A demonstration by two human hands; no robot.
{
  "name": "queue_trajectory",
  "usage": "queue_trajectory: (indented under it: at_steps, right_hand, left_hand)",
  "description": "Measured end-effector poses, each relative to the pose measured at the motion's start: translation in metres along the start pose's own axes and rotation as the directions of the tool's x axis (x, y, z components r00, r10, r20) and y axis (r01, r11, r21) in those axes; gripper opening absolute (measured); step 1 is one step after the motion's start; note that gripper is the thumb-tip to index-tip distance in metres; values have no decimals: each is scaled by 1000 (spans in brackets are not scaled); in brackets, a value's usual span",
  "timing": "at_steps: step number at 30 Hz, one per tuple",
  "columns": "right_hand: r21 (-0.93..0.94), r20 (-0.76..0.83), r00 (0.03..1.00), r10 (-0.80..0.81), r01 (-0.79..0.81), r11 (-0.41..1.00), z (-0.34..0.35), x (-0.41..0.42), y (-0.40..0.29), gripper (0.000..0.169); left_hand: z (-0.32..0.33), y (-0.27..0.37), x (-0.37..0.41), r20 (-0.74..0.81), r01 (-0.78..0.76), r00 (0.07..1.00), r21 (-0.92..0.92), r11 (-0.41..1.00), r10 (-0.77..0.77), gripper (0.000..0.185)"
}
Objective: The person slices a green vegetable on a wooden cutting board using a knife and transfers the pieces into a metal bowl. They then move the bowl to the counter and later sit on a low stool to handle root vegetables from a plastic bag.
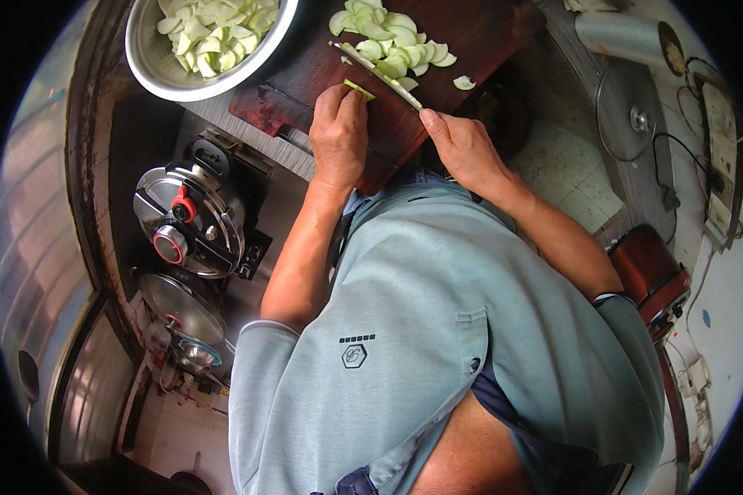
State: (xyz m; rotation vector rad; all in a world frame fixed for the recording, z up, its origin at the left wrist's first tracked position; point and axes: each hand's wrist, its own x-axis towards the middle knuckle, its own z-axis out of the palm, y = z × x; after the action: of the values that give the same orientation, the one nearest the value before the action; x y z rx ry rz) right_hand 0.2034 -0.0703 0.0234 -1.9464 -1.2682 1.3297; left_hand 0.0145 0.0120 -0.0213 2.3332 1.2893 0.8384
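A dark reddish wooden cutting board point(285, 93) lies before me at the top of the view. My right hand point(467, 145) grips the end of a kitchen knife point(378, 73), seen almost edge-on over the board. My left hand point(340, 133) is just left of the blade, its fingertips on a small piece of pale green vegetable point(359, 90). Beyond the knife lies a pile of thin, half-round green-white slices point(402, 43), with one slice point(464, 83) apart to the right. A metal bowl point(179, 93) holding many similar slices stands at the upper left, beside the board.
On the left, a pressure cooker point(189, 223) stands on the stove, with a glass-lidded pan point(182, 306) nearer me. On the right are a glass lid point(625, 117), a metal cylinder point(622, 40), cables and a dark red electric cooker point(647, 272).
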Motion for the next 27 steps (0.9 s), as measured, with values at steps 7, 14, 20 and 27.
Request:
queue_trajectory:
  at_steps: [7, 14, 20, 27]
  right_hand:
    - [15, 82, 996, -34, 33, 999, -17, -26, -22, 42]
    - [-24, 98, 995, -4, 7, 1000, -16, -29, -17, 40]
    - [-9, 83, 996, -22, 23, 1000, -12, -29, -11, 41]
    - [16, 105, 994, 27, -29, 999, -14, -31, -16, 42]
  left_hand:
    - [-3, 1, 1, 14, -14, 1000, -11, 1000, 14, 18]
    - [-2, 0, 0, 3, 0, 1000, -11, 1000, 0, 18]
    - [-6, -6, -1, 26, -9, 1000, -58, 998, 11, 18]
    - [-3, -9, -5, 10, -55, 998, -55, 997, 56, 17]
